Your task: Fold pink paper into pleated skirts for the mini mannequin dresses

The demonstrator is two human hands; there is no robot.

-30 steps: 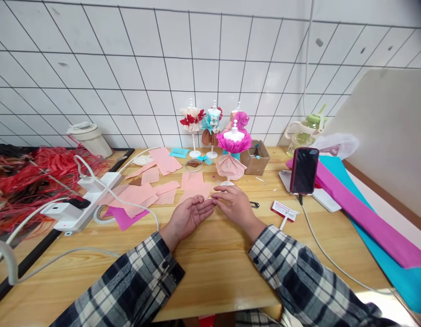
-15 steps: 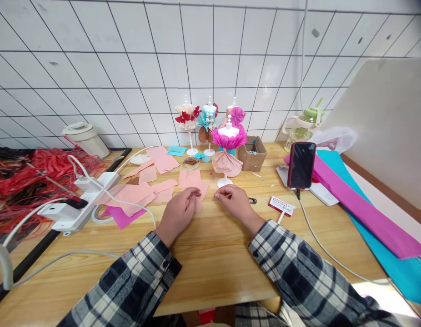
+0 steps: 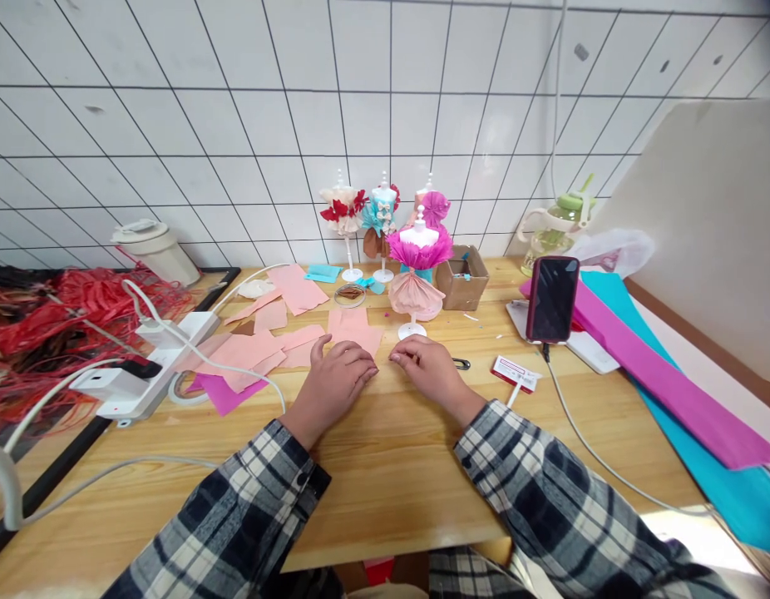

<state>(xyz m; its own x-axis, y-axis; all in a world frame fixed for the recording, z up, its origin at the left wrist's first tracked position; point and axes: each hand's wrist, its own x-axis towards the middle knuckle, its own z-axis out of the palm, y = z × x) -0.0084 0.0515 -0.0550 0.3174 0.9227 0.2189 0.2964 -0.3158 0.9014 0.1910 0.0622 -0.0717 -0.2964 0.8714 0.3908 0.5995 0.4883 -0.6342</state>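
Note:
My left hand (image 3: 333,384) rests low over the wooden table, palm down, thumb raised apart and fingers stretched out, holding nothing I can see. Pink crepe paper pieces (image 3: 348,320) lie just beyond its fingers. Across a small gap, my right hand (image 3: 433,374) has its fingertips drawn together in a pinch; anything between them is hidden or too small to make out. Directly beyond it stands a small white dress form (image 3: 413,329) wearing a magenta ruffled collar (image 3: 421,249) and a pink paper skirt (image 3: 415,295). A small black-handled tool (image 3: 462,363) shows beside the right hand.
Three more dressed forms (image 3: 350,273) stand by the wall near a cardboard box (image 3: 463,287). Leftward are a power strip (image 3: 173,366) with cables and red raffia-like strands (image 3: 73,333). A phone (image 3: 552,299), labelled card (image 3: 515,373) and coloured paper sheets (image 3: 665,374) lie right.
My left hand has opened out: its fingers now stretch forward and right, and the thumb is lifted away. The right hand has barely moved, its fingertips still together.

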